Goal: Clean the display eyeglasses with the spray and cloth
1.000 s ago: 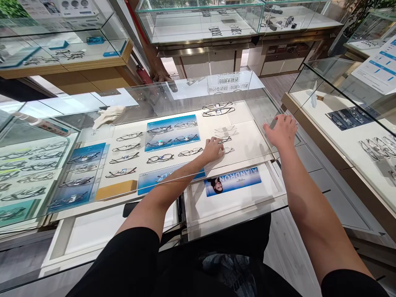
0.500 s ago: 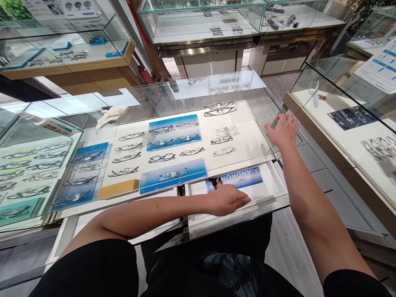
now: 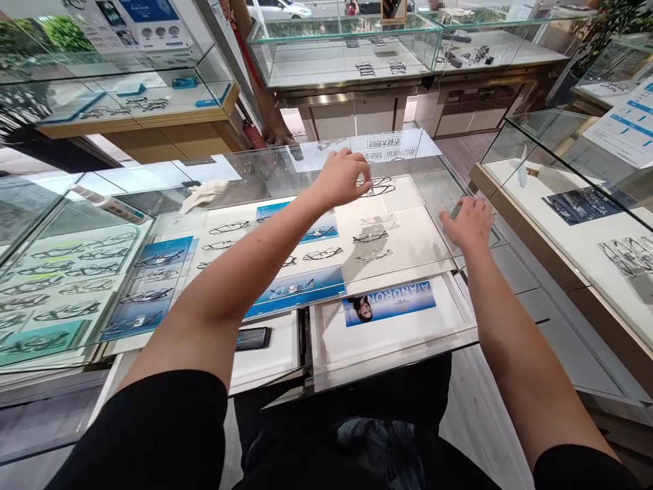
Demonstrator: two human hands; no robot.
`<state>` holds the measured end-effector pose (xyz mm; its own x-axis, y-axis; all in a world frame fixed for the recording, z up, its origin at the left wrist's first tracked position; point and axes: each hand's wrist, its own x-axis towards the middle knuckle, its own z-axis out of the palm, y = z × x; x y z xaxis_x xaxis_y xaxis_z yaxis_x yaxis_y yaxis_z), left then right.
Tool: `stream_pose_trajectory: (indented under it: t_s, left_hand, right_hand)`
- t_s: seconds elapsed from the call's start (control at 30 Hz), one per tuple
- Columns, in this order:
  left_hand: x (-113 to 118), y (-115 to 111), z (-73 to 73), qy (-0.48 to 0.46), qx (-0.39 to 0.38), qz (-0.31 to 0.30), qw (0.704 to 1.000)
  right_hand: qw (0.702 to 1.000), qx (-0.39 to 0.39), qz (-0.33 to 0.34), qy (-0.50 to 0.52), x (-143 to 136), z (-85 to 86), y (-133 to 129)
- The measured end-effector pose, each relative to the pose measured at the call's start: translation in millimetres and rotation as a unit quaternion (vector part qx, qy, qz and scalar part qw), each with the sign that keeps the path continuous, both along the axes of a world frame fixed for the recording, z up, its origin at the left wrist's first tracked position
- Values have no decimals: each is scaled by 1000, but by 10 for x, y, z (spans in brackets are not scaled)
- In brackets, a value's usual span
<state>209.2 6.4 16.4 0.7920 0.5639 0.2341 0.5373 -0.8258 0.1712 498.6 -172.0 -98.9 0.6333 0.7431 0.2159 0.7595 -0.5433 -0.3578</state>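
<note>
Two eyeglasses (image 3: 383,186) | thin, dark-rimmed | partly behind left hand (image 3: 343,177)

The left hand (image 3: 343,178) reaches forward, loosely curled; the right hand (image 3: 470,222) has its thumb (image 3: 448,223) spread.

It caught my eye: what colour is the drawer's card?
The card is mostly blue, shown best in the head view.

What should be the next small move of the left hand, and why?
Probably a slow, slight lowering of the left hand: its curled fingers overlap the far eyeglasses in view, and contact is unclear. The right hand is at the glass case's right side.
</note>
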Motion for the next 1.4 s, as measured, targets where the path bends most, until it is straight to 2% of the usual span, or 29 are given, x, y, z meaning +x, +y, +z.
stream_pose_trajectory:
  t_s: [0.1,0.2,0.3,0.43,0.6,0.73,0.87,0.97,1.03,1.1,1.2,1.3,1.4]
  left_hand:
    - [131,372,-139,34,11,16,999]
    - [271,530,-241,75,4,31,997]
    - [404,568,-323,113,-4,62,992]
    - [538,557,-444,111,-8,81,991]
    - [571,418,-497,93,46,88,991]
    - [473,86,-350,55,38,72,995]
    - [292,-503,-95,26,-4,10,1000]
    - [96,-1069,49,41,-103,-59,992]
    - [-54,-1449,60,53,-186,-118,974]
    - [-196,-1783,-24,67,-279,-173,942]
    - [-345,-2129,-303,95,-370,-214,899]
    - [-398,-2258,-661,120,-385,-194,894]
    - [-390,-2210,-1007,141,-384,-154,899]
  right_hand:
    - [1000,-1,-1,-2,-7,1,2]
    - [1000,-3,-4,1,-30,24,2]
    - [1000,-6,-6,6,-59,58,-6]
    - [1000,-13,-2,11,-79,87,-20]
    - [1000,-7,-6,17,-69,79,-7]
    - [1000,-3,-4,16,-59,60,5]
    - [1000,-8,-4,9,-54,46,5]
    - [1000,-5,-6,5,-50,44,5]
    - [1000,-4,-5,5,-46,47,6]
    - [1000,-6,-3,4,-40,49,6]
    - [1000,-7,-1,2,-27,43,7]
    - [1000,-3,-2,-2,-9,17,14]
    - [1000,5,-4,-4,7,-13,25]
